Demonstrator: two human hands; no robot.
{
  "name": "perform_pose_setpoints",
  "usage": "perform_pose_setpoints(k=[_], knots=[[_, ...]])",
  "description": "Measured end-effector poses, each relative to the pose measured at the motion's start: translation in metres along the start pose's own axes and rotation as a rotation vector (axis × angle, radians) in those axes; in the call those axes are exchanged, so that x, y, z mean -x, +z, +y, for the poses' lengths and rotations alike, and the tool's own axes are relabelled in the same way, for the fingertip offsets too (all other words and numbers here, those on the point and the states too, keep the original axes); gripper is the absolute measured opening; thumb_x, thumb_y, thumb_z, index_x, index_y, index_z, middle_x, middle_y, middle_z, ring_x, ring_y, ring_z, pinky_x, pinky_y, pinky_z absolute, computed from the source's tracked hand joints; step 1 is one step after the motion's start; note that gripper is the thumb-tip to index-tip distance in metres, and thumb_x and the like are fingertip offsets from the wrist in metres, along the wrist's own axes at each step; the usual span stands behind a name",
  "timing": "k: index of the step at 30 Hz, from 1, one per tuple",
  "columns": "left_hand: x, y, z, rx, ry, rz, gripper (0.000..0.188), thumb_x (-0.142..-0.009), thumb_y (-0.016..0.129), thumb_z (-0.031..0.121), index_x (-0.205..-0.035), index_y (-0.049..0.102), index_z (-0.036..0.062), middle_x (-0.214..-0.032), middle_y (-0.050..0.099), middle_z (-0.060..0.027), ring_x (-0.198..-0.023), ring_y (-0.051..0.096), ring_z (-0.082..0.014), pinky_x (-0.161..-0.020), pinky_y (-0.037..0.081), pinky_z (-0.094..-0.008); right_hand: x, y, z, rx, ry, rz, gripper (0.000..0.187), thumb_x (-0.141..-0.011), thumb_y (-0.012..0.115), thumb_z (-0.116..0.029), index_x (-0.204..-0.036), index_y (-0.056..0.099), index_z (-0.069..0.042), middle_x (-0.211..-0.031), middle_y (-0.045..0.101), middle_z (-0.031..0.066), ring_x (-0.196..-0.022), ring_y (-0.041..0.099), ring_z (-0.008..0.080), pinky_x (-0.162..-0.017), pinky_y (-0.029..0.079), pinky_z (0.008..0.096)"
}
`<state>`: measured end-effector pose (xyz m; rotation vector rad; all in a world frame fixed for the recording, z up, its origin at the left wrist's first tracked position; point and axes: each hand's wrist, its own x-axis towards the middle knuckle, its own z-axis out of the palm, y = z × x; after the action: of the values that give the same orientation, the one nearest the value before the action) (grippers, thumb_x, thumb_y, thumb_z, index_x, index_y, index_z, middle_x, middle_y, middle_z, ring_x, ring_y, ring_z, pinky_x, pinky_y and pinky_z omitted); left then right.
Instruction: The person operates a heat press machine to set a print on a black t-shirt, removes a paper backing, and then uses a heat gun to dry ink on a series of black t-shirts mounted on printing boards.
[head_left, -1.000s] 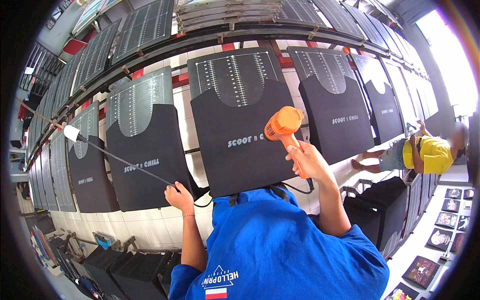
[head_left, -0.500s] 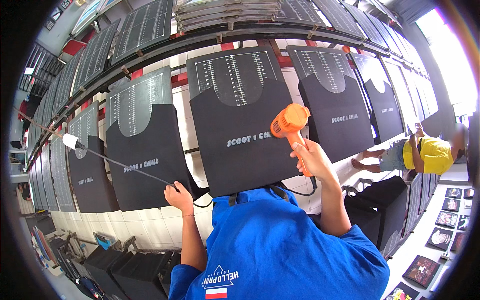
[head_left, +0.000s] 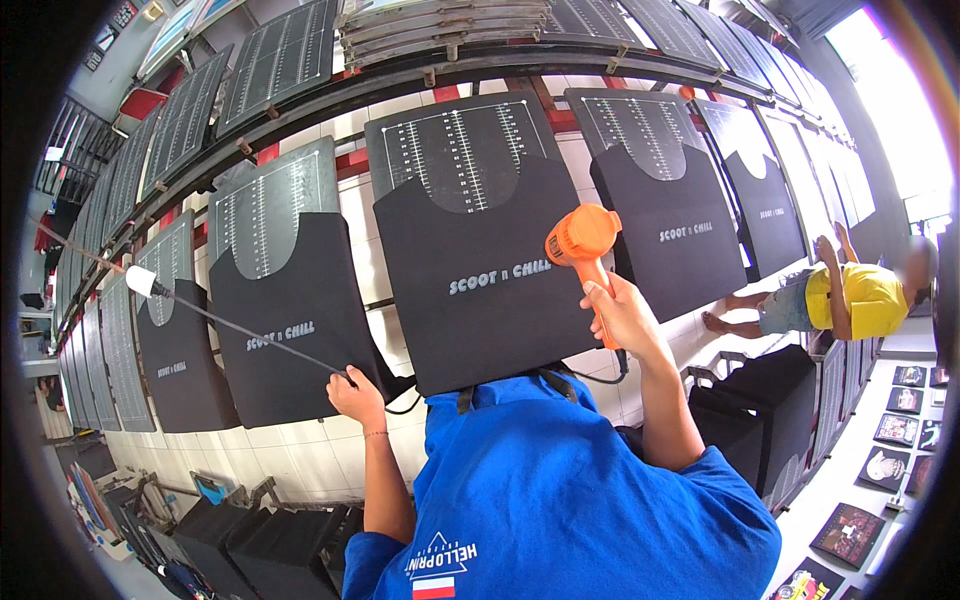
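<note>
In my right hand (head_left: 625,318) is an orange heat gun (head_left: 590,237), gripped round its handle. It hangs over the right end of the pale print on a black T-shirt (head_left: 480,320), which is stretched on a dark board marked with white scales. My left hand (head_left: 358,397) is closed on a thin dark power cord (head_left: 250,328). The cord runs up to the far left through a white plug connector (head_left: 141,281). Part of the cord also shows below the heat gun's handle.
Further black shirts on boards stand to the left (head_left: 285,350) and right (head_left: 665,235). A long metal rail (head_left: 390,85) runs behind them, with another row of boards beyond. At the right, a person in a yellow shirt (head_left: 872,300) stands by the row. Black-covered boards (head_left: 770,410) are behind me.
The heat gun has shifted slightly right across the shirt, uncovering more of the print. My left hand still holds the cord. The person in yellow has moved their arms.
</note>
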<state>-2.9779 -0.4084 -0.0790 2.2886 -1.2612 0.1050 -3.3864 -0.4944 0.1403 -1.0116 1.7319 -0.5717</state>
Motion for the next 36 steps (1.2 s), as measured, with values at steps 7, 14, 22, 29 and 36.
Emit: perform_pose_setpoints(k=[7,14,22,29,36], knots=[[0.001,0.000,-0.006,0.058,-0.030,0.001,0.031,-0.091,0.056,0.019,-0.068,0.053,-0.0018,-0.073,0.054,-0.0143,-0.077,0.052,-0.0365,-0.070,0.039,-0.0483,0.001,-0.004,0.000,0.019,0.027,-0.036,0.033,-0.098,0.054,-0.031,-0.105,0.059,0.001,-0.083,0.064,0.0039,-0.058,0.058,0.0087,-0.051,0.050,0.0260],[0.000,-0.001,-0.004,0.042,0.004,-0.008,0.031,-0.093,0.055,0.019,-0.072,0.056,-0.0033,-0.074,0.056,-0.0169,-0.078,0.054,-0.0369,-0.070,0.040,-0.0485,0.007,-0.004,-0.002,0.016,0.025,-0.023,0.034,-0.098,0.054,-0.032,-0.104,0.059,0.001,-0.085,0.065,0.0050,-0.057,0.058,0.0092,-0.051,0.051,0.0261],[0.000,0.000,-0.001,0.015,-0.020,0.033,0.031,-0.092,0.057,0.020,-0.069,0.052,-0.0012,-0.073,0.054,-0.0137,-0.076,0.052,-0.0360,-0.070,0.039,-0.0479,0.006,-0.011,-0.002,0.033,0.038,-0.054,0.036,-0.098,0.053,-0.032,-0.107,0.058,0.002,-0.086,0.064,0.0053,-0.057,0.059,0.0096,-0.052,0.051,0.0265],[0.001,0.000,-0.004,0.078,-0.054,0.039,0.036,-0.095,0.053,0.021,-0.067,0.049,-0.0009,-0.070,0.051,-0.0148,-0.074,0.051,-0.0363,-0.069,0.039,-0.0483,0.000,0.016,-0.022,0.131,0.043,-0.214,0.040,-0.098,0.054,-0.035,-0.111,0.057,0.002,-0.086,0.065,0.0062,-0.059,0.061,0.0113,-0.052,0.052,0.0264],[0.018,-0.013,-0.006,0.447,-0.299,-0.075,0.049,-0.104,0.039,0.032,-0.071,0.048,-0.0027,-0.067,0.050,-0.0134,-0.063,0.046,-0.0266,-0.062,0.037,-0.0421,-0.021,0.057,-0.044,0.218,-0.076,-0.584,0.041,-0.097,0.055,-0.039,-0.114,0.057,-0.002,-0.088,0.065,0.0050,-0.061,0.062,0.0114,-0.049,0.051,0.0261]])
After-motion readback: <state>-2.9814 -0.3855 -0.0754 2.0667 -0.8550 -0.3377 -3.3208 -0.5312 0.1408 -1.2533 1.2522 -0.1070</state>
